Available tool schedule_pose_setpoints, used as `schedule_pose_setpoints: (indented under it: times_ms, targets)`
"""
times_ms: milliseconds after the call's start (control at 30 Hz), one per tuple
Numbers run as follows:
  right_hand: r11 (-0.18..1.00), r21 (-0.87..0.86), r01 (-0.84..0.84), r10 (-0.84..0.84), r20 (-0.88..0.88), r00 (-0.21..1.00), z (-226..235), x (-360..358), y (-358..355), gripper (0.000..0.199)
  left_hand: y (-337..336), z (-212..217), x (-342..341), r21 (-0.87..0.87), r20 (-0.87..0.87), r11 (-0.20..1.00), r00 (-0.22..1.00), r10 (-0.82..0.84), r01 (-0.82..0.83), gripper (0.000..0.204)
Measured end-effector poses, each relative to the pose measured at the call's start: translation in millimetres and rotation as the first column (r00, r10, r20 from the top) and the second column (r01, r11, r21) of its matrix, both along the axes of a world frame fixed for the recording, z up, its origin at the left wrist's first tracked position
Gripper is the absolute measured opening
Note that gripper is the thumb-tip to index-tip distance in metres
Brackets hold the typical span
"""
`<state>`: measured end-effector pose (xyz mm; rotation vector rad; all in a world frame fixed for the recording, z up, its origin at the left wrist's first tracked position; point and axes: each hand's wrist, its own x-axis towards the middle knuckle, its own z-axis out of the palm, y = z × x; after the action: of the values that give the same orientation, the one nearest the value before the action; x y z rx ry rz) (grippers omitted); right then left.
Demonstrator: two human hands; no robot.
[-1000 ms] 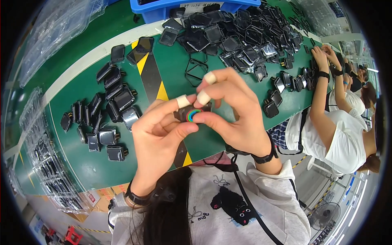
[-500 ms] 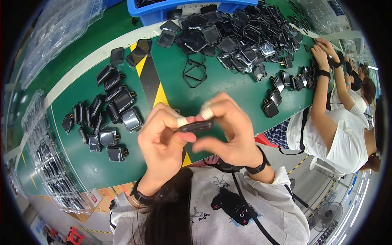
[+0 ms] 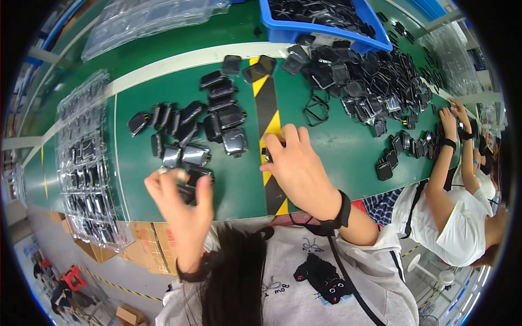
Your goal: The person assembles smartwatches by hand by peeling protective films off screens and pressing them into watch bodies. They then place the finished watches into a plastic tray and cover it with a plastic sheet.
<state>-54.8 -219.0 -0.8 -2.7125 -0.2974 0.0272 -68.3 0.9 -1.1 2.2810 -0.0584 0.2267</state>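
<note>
My left hand is over the near edge of a group of square black watch-like devices, blurred a little. Its thumb and fingers are spread, with a dark device lying between them. On the yellow-and-black striped tape, my right hand pinches a small black device, mostly hidden behind the fingers. Several more of the shiny-faced devices stand and lean together between the left hand and the tape.
A large heap of black cases and frames covers the back right, below a blue bin. Clear plastic trays holding devices line the left edge. At the right, a co-worker's hands are beside a row of devices.
My hands have come apart from the dark device they held together. The left moved to the device group, the right to the striped tape. The view has swung left.
</note>
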Motion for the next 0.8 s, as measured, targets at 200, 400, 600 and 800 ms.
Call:
schedule_pose_setpoints:
  times_ms: [200, 400, 600, 800]
  targets:
    - [0.996, 0.085, -0.034, 0.034, 0.009, 0.999, 14.8, 17.2, 36.9, 0.042, -27.9, -23.2, -0.1, 0.405, 0.119, 0.911, 0.993, 0.027, -0.073, 0.039]
    - [0.991, -0.133, -0.009, 0.015, 0.046, 0.999, -8.4, 22.3, 63.8, 0.046, -18.6, -33.6, -5.1, 0.387, 0.234, 0.922, 0.970, -0.063, -0.033, 0.036]
    - [0.996, 0.026, -0.085, 0.085, 0.017, 0.996, 10.1, 12.5, 30.8, 0.051, -11.2, -20.0, -1.8, 0.261, 0.204, 0.965, 0.977, -0.063, 0.008, 0.031]
    - [0.945, 0.139, -0.295, 0.279, 0.122, 0.952, 14.3, 65.6, 39.9, 0.053, -30.7, -13.1, 26.3, 0.377, 0.136, 0.922, 0.990, 0.042, -0.091, 0.034]
